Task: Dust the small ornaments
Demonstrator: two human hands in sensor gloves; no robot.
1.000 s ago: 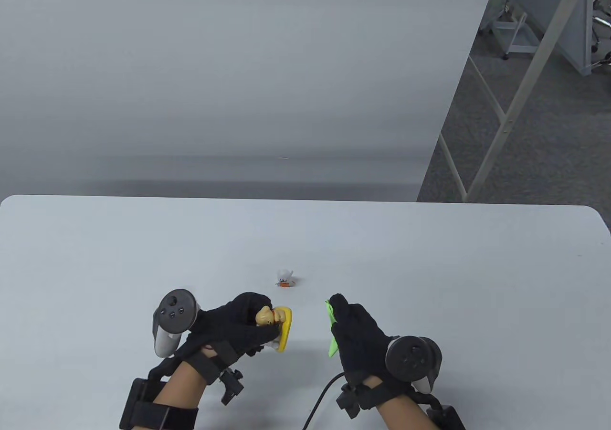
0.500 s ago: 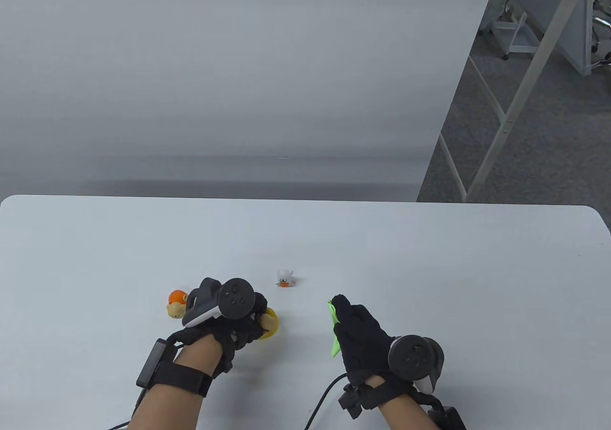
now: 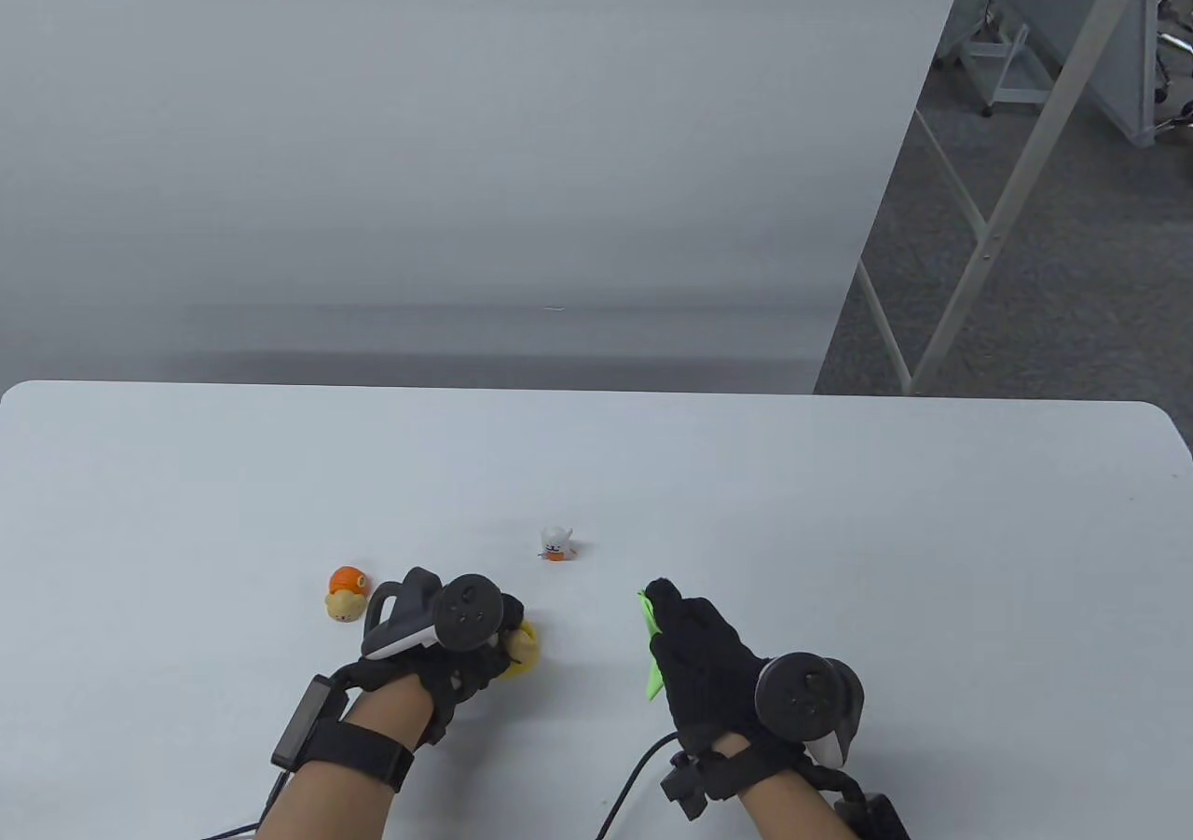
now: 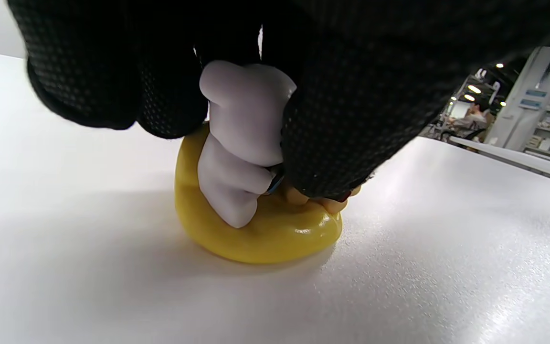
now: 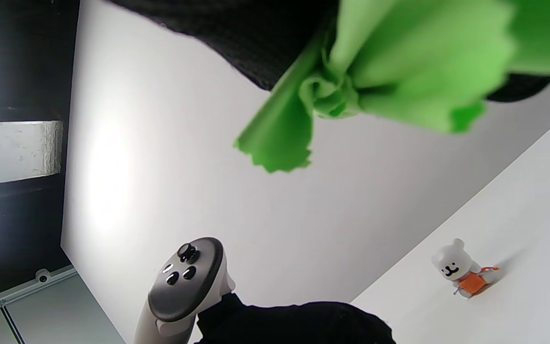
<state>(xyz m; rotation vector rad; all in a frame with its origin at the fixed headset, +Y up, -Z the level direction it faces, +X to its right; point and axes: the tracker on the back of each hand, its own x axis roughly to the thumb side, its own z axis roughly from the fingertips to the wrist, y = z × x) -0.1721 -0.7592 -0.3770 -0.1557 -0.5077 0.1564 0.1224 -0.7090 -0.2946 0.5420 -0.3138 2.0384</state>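
My left hand (image 3: pixel 466 630) grips a small ornament with a yellow base (image 3: pixel 524 652) from above; in the left wrist view the base (image 4: pixel 256 234) rests on the table and my fingers (image 4: pixel 332 124) close around its white figure (image 4: pixel 241 143). My right hand (image 3: pixel 699 654) holds a green cloth (image 3: pixel 651 654) to the right of it; the cloth (image 5: pixel 380 71) hangs bunched from my fingers in the right wrist view. A white bear ornament in orange (image 3: pixel 555 543) stands behind the hands, also in the right wrist view (image 5: pixel 461 270). An orange and tan ornament (image 3: pixel 345 592) sits left of my left hand.
The white table (image 3: pixel 839 504) ends at its far edge in front of a grey wall. A cable (image 3: pixel 634 775) runs from my right wrist toward the near edge. Metal frame legs (image 3: pixel 988 225) stand on the floor at the right.
My left hand turned palm down and lowered the yellow-based ornament to the table, uncovering the orange and tan ornament on its left. My right hand with the cloth stayed in place.
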